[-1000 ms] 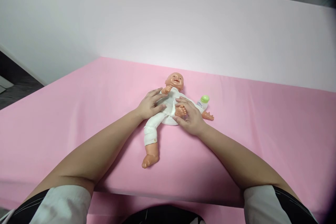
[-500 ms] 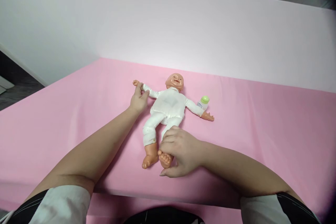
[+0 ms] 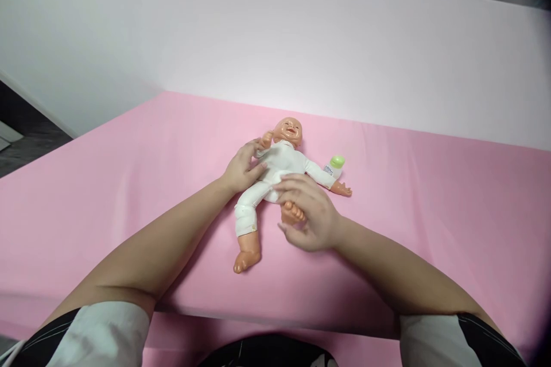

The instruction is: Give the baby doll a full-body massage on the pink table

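white-suited doll [image 3: 275, 169] between hands: left hand [image 3: 241, 169] on arm, right hand [image 3: 307, 212] gripping foot.

doll [image 3: 275, 175] on pink mat [image 3: 408, 212] | left hand [image 3: 241, 169] grips arm | right hand [image 3: 307, 215] grips foot | bottle [image 3: 334, 165] beside

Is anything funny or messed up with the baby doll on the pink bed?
Nothing looks broken or spilled. The doll lies on its back; the right hand holds one leg bent up, the left hand folds one arm in. The small bottle stands upright beside it.
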`<state>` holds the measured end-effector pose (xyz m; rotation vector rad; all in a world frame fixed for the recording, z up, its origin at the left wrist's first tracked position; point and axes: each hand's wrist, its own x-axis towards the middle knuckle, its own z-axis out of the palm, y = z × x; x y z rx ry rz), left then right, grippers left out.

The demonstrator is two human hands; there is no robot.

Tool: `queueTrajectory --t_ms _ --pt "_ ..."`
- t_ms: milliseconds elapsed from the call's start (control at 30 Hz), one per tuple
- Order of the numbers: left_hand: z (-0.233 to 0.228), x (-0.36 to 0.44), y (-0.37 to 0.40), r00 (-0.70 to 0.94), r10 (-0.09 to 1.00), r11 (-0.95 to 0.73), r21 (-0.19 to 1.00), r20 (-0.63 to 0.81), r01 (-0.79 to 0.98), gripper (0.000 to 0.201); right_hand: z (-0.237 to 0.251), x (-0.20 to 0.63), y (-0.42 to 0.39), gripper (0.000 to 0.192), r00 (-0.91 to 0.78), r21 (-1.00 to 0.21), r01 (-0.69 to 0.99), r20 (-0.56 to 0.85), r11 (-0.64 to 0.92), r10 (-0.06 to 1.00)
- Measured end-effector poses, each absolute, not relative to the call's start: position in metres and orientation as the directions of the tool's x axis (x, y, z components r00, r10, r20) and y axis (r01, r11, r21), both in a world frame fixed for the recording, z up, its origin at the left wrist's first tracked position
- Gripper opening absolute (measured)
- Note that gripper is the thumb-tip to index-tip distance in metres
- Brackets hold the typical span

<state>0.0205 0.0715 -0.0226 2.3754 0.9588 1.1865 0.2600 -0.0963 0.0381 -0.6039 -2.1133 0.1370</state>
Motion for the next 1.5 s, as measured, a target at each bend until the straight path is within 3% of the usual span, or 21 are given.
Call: queueTrajectory --t_ms 133,300,467,600,733,833,967,1133,1233,1300,1400,1500 --pt "-0.02 0.024 0.068 0.553 0.661 -0.751 0.443 0.508 0.49 0.055 0.013 0.279 -0.062 0.04 -0.355 -0.399 0.555 0.68 0.73 0.641" --pt "-0.025 0.021 0.073 0.538 0.66 -0.751 0.461 0.524 0.473 0.059 0.001 0.293 -0.041 0.045 -0.281 -0.514 0.566 0.614 0.644 0.737" --pt "-0.028 0.018 0.078 0.407 0.704 -0.708 0.54 0.582 0.454 0.062 0.016 0.284 -0.058 0.049 -0.288 -0.444 0.535 0.704 0.719 0.649" --pt "-0.039 0.009 0.093 0.146 0.821 -0.55 0.696 0.552 0.461 0.062 0.031 0.268 -0.083 0.054 -0.385 -0.38 0.429 0.744 0.819 0.547" --pt "-0.055 -0.003 0.114 -0.103 0.903 -0.339 0.839 0.417 0.425 0.047 0.03 0.25 -0.108 0.051 -0.69 -0.351 0.295 0.566 0.889 0.452" --pt "-0.062 -0.009 0.123 -0.131 0.927 -0.266 0.863 0.351 0.429 0.04 0.016 0.24 -0.119 0.047 -0.843 -0.261 0.32 0.36 0.911 0.399" --pt "-0.063 -0.01 0.123 -0.102 0.914 -0.328 0.865 0.392 0.381 0.044 0.0 0.233 -0.12 0.04 -0.891 -0.181 0.323 0.272 0.929 0.363" --pt "-0.053 -0.004 0.113 -0.041 0.88 -0.437 0.839 0.474 0.323 0.059 0.012 0.239 -0.115 0.04 -0.764 -0.313 0.284 0.498 0.906 0.411" --pt "-0.042 0.003 0.101 0.095 0.828 -0.539 0.736 0.553 0.41 0.062 0.027 0.249 -0.107 0.039 -0.592 -0.341 0.27 0.679 0.901 0.434" --pt "-0.035 0.008 0.091 0.227 0.769 -0.626 0.634 0.597 0.454 0.059 0.03 0.26 -0.096 0.042 -0.49 -0.335 0.352 0.73 0.874 0.477" --pt "-0.027 0.016 0.08 0.429 0.667 -0.742 0.49 0.609 0.458 0.051 0.018 0.276 -0.072 0.042 -0.376 -0.361 0.527 0.713 0.769 0.592" --pt "-0.025 0.023 0.074 0.567 0.613 -0.79 0.42 0.55 0.447 0.05 -0.003 0.288 -0.048 0.043 -0.282 -0.453 0.592 0.658 0.666 0.698"
